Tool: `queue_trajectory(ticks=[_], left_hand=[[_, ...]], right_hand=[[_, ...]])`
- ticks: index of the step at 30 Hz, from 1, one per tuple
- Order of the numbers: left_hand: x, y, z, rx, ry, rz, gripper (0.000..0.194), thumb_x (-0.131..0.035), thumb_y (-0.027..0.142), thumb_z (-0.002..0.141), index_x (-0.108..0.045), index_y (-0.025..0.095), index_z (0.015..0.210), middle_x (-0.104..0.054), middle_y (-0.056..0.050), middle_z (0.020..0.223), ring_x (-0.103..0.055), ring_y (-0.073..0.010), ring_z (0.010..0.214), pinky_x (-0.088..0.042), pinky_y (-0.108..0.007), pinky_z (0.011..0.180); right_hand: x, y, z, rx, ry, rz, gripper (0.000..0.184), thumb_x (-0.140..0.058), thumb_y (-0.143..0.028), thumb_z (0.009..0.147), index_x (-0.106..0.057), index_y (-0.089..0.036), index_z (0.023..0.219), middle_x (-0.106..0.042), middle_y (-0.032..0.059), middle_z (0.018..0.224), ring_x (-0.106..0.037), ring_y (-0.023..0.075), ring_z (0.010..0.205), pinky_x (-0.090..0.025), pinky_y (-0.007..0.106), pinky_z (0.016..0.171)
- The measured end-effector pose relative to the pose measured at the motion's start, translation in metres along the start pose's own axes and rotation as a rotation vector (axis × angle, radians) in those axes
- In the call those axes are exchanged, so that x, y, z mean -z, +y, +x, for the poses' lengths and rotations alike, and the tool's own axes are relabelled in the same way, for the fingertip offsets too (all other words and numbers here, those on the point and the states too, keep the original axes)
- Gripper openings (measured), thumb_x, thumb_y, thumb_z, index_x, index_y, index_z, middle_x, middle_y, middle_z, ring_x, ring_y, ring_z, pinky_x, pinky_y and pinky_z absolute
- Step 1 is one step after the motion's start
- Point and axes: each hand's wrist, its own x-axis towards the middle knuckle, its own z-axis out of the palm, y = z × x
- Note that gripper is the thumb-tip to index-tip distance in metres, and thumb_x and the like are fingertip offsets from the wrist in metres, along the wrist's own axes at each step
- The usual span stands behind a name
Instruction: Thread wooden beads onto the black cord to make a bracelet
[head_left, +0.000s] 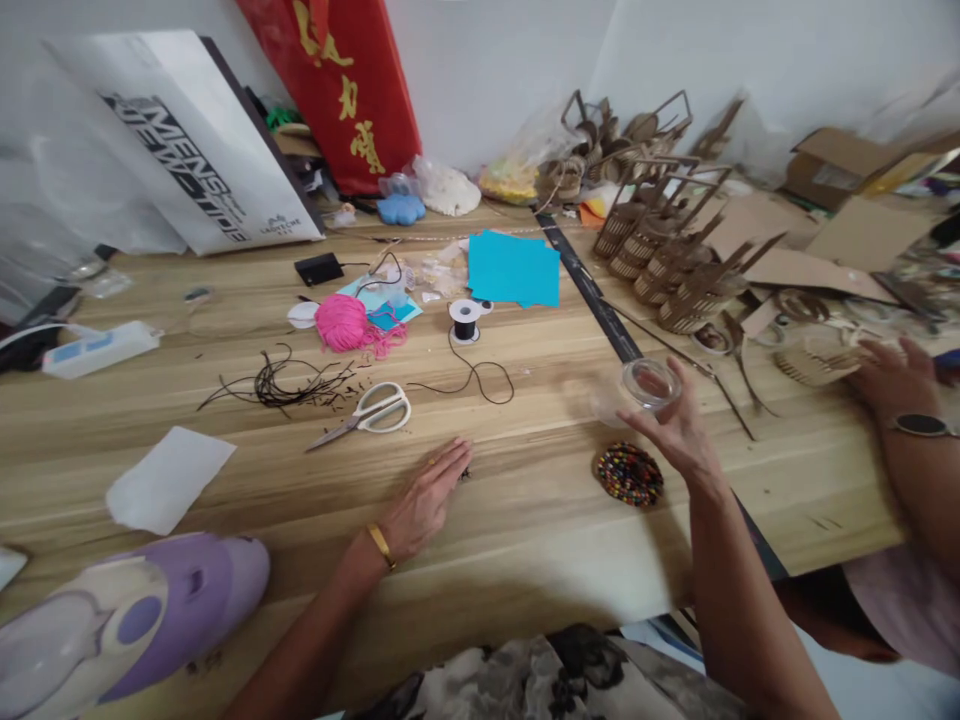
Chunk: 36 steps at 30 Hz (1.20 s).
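Note:
My right hand [679, 430] grips a clear cup [651, 388] above the table, its round rim facing up. Just below it on the wood lies a coil of multicoloured beads [628, 474]. My left hand [427, 500] rests flat on the tabletop with fingers stretched out. A few tiny dark bits [466, 474] show at its fingertips; whatever is under the palm is hidden. Beyond that hand are scissors [379, 410] with white handles, a tangle of black cord pieces [289, 385] and a spool of black cord [464, 325] with a loose end trailing.
Pink yarn [343, 322] and blue sheets [514, 268] lie farther back. Brown woven-looking baskets [660, 250] and cardboard [817, 250] crowd the right. Another person's hand [896, 375] touches a pale slatted piece there. A purple-and-white appliance [180, 610] stands front left, near white paper [171, 480].

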Motion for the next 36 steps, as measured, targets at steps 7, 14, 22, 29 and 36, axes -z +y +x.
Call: queue_trajectory(ticks=[7,14,22,29,36], left_hand=[[-0.001,0.001,-0.006,-0.004,-0.011,0.038,0.052,-0.033,0.002,0.088,-0.041,0.013,0.138,-0.046,-0.013,0.142,-0.034,-0.019,0.137,-0.039,-0.042,0.111],[0.0,0.005,0.0,0.045,0.018,0.005,0.041,-0.041,0.016,0.092,-0.046,0.012,0.133,-0.049,-0.014,0.139,-0.039,-0.0207,0.134,-0.04,-0.044,0.11],[-0.002,0.003,0.004,-0.008,-0.001,0.036,0.042,-0.047,0.014,0.089,-0.049,0.014,0.131,-0.048,-0.013,0.14,-0.035,-0.0209,0.137,-0.039,-0.043,0.11],[-0.002,0.003,-0.001,-0.038,-0.006,0.112,0.042,-0.046,0.018,0.09,-0.049,0.015,0.131,-0.047,-0.012,0.141,-0.034,-0.0219,0.137,-0.04,-0.043,0.11],[-0.002,0.005,0.003,-0.017,-0.051,0.146,0.042,-0.046,0.021,0.091,-0.047,0.013,0.132,-0.047,-0.014,0.141,-0.035,-0.0235,0.137,-0.039,-0.044,0.11]], right_hand=[[0.0,-0.006,-0.005,0.016,-0.002,0.001,0.102,-0.071,-0.057,0.069,-0.011,-0.022,0.144,-0.042,0.0187,0.138,-0.045,0.0294,0.128,-0.044,0.049,0.101],[0.002,0.002,-0.008,0.0,-0.007,-0.007,0.106,-0.075,-0.057,0.064,-0.012,-0.025,0.144,-0.046,0.0161,0.135,-0.047,0.0319,0.126,-0.043,0.054,0.1],[0.002,0.0,-0.013,-0.003,-0.047,-0.002,0.107,-0.076,-0.056,0.063,-0.012,-0.027,0.144,-0.047,0.0156,0.134,-0.047,0.0331,0.126,-0.042,0.057,0.1],[0.004,-0.003,-0.028,-0.025,-0.085,-0.081,0.088,-0.064,-0.061,0.073,-0.022,-0.025,0.141,-0.045,0.0141,0.135,-0.05,0.0302,0.122,-0.049,0.048,0.095],[0.005,-0.009,-0.069,0.04,-0.065,-0.582,0.067,-0.05,-0.067,0.079,-0.048,-0.015,0.121,-0.055,0.0149,0.107,-0.056,0.0305,0.102,-0.048,0.048,0.09]])
